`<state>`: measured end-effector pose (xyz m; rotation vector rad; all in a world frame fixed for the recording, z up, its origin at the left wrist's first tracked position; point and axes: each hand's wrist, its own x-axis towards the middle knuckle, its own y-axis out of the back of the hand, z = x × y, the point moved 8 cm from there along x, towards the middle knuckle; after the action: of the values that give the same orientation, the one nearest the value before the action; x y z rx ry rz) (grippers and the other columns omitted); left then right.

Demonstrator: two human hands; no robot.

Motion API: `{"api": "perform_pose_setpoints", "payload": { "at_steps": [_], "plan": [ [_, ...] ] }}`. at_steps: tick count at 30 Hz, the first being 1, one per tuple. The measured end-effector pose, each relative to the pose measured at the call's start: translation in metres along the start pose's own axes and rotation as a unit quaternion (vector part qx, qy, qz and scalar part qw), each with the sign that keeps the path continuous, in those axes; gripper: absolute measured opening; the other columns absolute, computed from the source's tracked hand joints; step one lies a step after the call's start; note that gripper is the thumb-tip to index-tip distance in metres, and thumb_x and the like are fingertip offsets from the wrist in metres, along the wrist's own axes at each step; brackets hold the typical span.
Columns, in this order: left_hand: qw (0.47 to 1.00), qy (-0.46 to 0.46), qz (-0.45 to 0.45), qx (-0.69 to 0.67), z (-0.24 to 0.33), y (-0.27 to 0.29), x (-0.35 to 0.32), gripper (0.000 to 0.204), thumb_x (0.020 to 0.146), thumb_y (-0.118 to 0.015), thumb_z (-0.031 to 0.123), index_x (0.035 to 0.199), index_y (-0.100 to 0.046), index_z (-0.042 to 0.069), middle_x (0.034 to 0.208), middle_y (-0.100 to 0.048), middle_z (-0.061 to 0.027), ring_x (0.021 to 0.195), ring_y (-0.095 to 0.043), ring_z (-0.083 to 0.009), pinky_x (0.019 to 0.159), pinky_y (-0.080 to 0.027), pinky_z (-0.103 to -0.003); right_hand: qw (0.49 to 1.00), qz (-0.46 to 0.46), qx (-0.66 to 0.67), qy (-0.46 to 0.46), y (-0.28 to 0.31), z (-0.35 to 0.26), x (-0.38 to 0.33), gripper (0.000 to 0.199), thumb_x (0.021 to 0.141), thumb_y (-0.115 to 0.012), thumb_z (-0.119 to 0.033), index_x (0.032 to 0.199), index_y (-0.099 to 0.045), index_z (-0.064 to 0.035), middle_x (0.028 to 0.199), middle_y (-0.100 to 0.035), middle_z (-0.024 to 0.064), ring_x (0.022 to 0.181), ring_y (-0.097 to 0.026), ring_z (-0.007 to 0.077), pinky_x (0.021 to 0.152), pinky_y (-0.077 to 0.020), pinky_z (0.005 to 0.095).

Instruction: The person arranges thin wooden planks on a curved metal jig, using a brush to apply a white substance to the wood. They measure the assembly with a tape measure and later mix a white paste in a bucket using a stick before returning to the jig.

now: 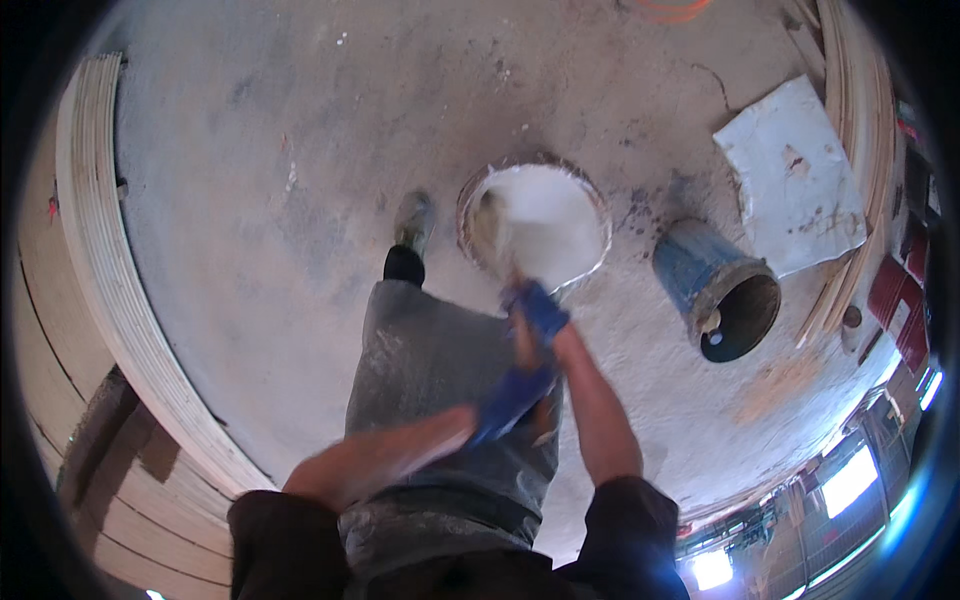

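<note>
Both my hands wear blue gloves and grip one wooden-handled tool [523, 345]. My right hand [538, 308] is closed around the shaft farther forward, close to the rim of a round tub [608, 225]. Nearer my body, my left hand [512, 402] wraps the handle close to its end. White material [555, 225], smooth on top, fills much of the tub. The tool's far end [490, 225] reaches into the left side of the tub; motion blurs it, so its exact kind cannot be made out.
To the right, a dirty blue bucket [695, 255] lies tipped with its mouth toward me. Behind it is a stained white sheet [795, 185]. Long boards are stacked at left [90, 170] and far right [868, 130]. My boot [413, 218] stands left of the tub.
</note>
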<state>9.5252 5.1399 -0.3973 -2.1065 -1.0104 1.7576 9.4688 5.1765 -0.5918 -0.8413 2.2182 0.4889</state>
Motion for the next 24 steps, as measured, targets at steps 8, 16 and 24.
{"api": "perform_pose_setpoints", "payload": {
  "at_steps": [8, 16, 24],
  "plan": [
    [0.997, 0.021, 0.009, -0.073, -0.102, -0.040, -0.065, 0.040, 0.100, -0.052, 0.042, 0.109, -0.055, 0.004, 0.088, -0.061, -0.0077, 0.083, -0.064, -0.0196, 0.075, -0.057, -0.037, 0.988, 0.013, -0.013, 0.153, -0.029, -0.070, -0.109, 0.044, 0.091, -0.063, -0.015, 0.131, -0.048, -0.0043, 0.097, -0.067, 0.0053, 0.086, -0.064, 0.0244, 0.081, -0.0522, 0.0378],
    [0.997, 0.067, -0.030, 0.014, -0.067, -0.026, -0.006, 0.046, 0.098, -0.051, 0.053, 0.086, -0.052, 0.009, 0.082, -0.059, -0.0082, 0.075, -0.064, -0.0236, 0.068, -0.056, -0.037, 0.996, 0.009, 0.070, -0.056, 0.025, 0.020, -0.069, 0.023, 0.093, -0.060, -0.023, 0.096, -0.061, -0.0005, 0.074, -0.064, 0.0059, 0.065, -0.062, 0.0168, 0.057, -0.0527, 0.0320],
    [0.998, 0.039, -0.040, 0.041, 0.001, 0.009, 0.027, 0.040, 0.099, -0.054, 0.043, 0.110, -0.057, 0.004, 0.095, -0.063, -0.0091, 0.082, -0.065, -0.0189, 0.070, -0.056, -0.035, 0.999, 0.014, 0.025, -0.026, -0.002, -0.012, -0.005, 0.034, 0.098, -0.057, -0.023, 0.125, -0.054, -0.0027, 0.109, -0.062, 0.0099, 0.093, -0.061, 0.0142, 0.080, -0.0513, 0.0318]
  ]
}}
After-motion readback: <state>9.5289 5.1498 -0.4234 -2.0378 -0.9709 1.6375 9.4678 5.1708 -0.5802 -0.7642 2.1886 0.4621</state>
